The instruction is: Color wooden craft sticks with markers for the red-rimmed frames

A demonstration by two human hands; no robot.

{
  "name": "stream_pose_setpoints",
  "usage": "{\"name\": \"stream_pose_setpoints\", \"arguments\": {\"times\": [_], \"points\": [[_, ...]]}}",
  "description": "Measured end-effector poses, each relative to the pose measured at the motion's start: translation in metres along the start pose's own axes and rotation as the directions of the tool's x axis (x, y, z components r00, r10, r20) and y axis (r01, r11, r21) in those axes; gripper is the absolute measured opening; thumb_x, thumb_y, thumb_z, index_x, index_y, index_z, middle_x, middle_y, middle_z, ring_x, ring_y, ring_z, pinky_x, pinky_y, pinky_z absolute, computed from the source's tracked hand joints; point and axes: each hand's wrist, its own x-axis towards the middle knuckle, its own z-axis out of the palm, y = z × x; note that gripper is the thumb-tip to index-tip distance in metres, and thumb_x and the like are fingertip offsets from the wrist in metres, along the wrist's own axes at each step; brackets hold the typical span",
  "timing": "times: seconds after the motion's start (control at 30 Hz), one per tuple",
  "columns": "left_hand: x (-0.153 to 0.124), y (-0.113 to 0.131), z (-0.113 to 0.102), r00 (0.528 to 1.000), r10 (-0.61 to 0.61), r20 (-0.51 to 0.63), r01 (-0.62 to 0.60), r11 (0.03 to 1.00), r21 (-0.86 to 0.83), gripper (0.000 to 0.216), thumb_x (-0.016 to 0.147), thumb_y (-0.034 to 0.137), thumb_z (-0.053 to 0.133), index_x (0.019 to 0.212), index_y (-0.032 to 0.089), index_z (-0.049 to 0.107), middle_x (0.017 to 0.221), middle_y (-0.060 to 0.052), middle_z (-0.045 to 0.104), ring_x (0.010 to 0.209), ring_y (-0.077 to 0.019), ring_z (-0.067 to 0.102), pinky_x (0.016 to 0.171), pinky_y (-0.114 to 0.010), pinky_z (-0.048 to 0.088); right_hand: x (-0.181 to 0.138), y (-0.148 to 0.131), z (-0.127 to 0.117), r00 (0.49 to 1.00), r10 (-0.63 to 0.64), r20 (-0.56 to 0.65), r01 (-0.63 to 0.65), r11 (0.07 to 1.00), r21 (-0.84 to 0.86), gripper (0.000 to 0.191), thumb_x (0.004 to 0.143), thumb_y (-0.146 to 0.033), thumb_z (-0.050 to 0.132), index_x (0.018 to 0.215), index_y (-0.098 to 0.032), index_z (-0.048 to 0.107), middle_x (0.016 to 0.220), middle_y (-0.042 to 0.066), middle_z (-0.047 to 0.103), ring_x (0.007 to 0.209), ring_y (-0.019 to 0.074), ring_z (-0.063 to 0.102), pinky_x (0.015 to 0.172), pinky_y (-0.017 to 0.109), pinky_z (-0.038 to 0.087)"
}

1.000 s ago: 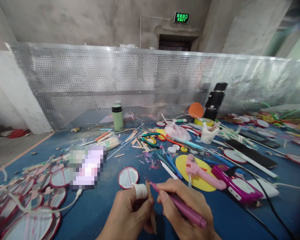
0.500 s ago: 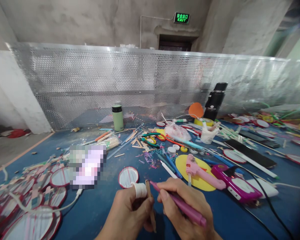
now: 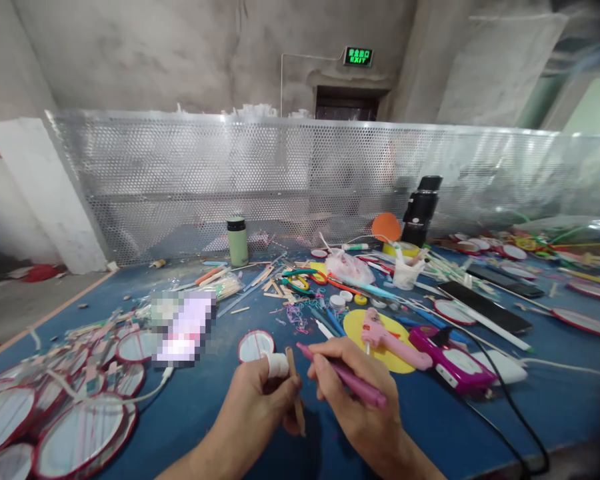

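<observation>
My left hand pinches a flat wooden craft stick upright between thumb and fingers, with a white wrap round one finger. In my right hand is a pink-purple marker pen, gripped as for writing. Its tip points left toward the upper part of the stick, a small gap apart from it. Just beyond my left hand lies a round disc with a red rim. A pink glue gun rests on a yellow oval piece, right of my right hand.
Red-rimmed discs pile up at left, beside a blurred lit phone on a white cable. A purple device with a black cord sits at right. Scissors, loose sticks, a green bottle and a black flask stand farther back.
The pen tip has drawn back slightly from the stick, widening the gap. Both hands keep their holds. The whole view has shifted a little.
</observation>
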Motion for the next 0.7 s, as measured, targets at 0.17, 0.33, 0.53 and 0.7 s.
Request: {"name": "stream_pose_setpoints", "arguments": {"times": [0.17,0.33,0.53,0.7], "points": [[-0.020,0.005,0.015,0.998,0.019,0.058,-0.015,0.998,-0.067,0.037,0.082,0.049,0.060,0.070,0.014,0.058,0.052,-0.002,0.063,0.044,-0.0114,0.056,0.048,-0.021,0.046,-0.018,-0.013,-0.010,0.999,-0.019,-0.041,0.022,0.998,0.067,0.010,0.090,-0.016,0.054,0.090,-0.017,0.064,0.067,0.000,0.066,0.053,0.0109,0.063,0.052,0.019,0.053],[-0.044,-0.010,0.025,0.994,0.017,-0.107,-0.033,0.988,-0.149,0.040,0.075,0.051,0.068,0.080,0.011,0.062,0.055,-0.002,0.065,0.044,-0.0130,0.059,0.046,-0.022,0.048,-0.043,-0.031,-0.020,0.997,-0.005,-0.073,0.011,0.996,0.087,0.011,0.090,-0.015,0.054,0.094,-0.018,0.064,0.069,0.000,0.066,0.055,0.0116,0.065,0.053,0.019,0.053],[-0.058,-0.024,0.032,0.963,0.122,-0.242,-0.147,0.985,-0.088,0.037,0.078,0.046,0.066,0.079,0.009,0.064,0.051,-0.002,0.063,0.042,-0.0112,0.056,0.045,-0.020,0.044,-0.057,-0.023,-0.013,0.999,0.040,-0.022,-0.036,0.989,0.142,0.013,0.092,-0.019,0.052,0.091,-0.017,0.065,0.070,0.001,0.066,0.054,0.0112,0.061,0.054,0.021,0.052],[-0.057,-0.030,0.030,0.951,0.198,-0.236,-0.204,0.979,-0.002,0.039,0.075,0.050,0.068,0.073,0.011,0.064,0.049,-0.002,0.063,0.041,-0.0116,0.055,0.044,-0.019,0.042,-0.059,-0.006,-0.005,0.991,0.131,0.010,-0.130,0.965,0.228,0.016,0.092,-0.027,0.055,0.084,-0.018,0.066,0.066,0.000,0.065,0.049,0.0102,0.057,0.048,0.019,0.049]]}}
